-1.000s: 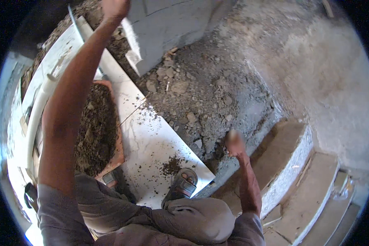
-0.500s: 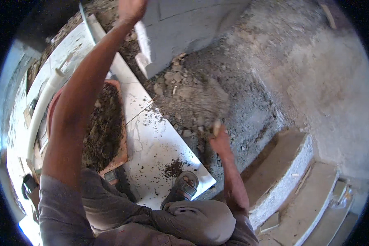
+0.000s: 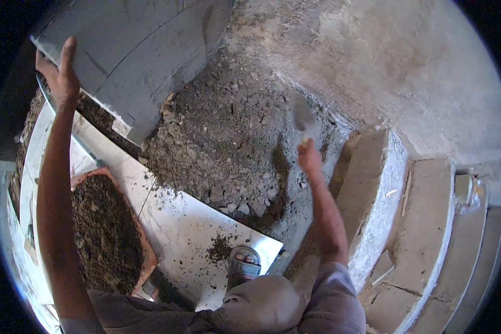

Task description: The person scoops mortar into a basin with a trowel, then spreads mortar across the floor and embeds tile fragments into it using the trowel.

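My left hand [image 3: 62, 78] is up at the far left, gripping the edge of a grey plastered block wall [image 3: 145, 50], with the thumb on its face and the fingers round the far side. My right hand [image 3: 310, 157] is closed round the handle of a trowel. The trowel's blade [image 3: 303, 113] is smeared by motion and points away from me, over the right side of the loose rubble and soil [image 3: 222, 139]. A reddish tub [image 3: 145, 245] heaped with dark soil [image 3: 103, 234] stands below my left forearm.
White marbled tiles [image 3: 178, 234], sprinkled with dirt, lie under my sandalled foot [image 3: 245, 260]. On the right, concrete steps [image 3: 367, 183] run beside a rough plastered wall [image 3: 384, 67]. A crumpled clear plastic piece [image 3: 468, 199] lies on one of them.
The view has shifted. My left hand now shows fully on the wall's edge. My right hand has swung the trowel away from me and right, from the middle of the rubble to its right side.
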Demonstrator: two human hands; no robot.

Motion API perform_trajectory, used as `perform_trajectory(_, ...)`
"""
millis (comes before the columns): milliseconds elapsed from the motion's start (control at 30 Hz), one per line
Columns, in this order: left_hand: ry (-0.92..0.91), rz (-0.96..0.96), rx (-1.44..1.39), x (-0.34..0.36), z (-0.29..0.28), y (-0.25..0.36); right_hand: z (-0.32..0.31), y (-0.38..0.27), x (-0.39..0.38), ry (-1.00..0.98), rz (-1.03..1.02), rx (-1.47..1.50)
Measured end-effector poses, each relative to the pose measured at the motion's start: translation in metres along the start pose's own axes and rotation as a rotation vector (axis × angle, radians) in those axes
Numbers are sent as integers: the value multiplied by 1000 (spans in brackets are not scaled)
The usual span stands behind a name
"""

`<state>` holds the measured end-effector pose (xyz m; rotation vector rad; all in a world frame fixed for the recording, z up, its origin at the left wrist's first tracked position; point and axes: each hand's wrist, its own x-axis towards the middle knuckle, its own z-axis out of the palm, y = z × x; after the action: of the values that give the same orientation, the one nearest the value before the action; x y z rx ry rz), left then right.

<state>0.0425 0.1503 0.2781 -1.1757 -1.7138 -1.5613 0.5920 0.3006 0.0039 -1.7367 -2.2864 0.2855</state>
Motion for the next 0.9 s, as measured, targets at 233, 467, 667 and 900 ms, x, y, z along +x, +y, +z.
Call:
perform_trajectory(233,78,-90,-293,-9,31,19,53,168,50,-521,-378,-712)
perform_trajectory(467,25,46,-226,-1,9,-13,3,-12,-25,-404,-108,-133)
perform_trajectory(667,-35,158,-43,10,-5,-38,-37,-74,-79,-507,-305,-68)
perform_trajectory(900,-41,-42,-188,3,6,14,15,87,1,-61,98,71)
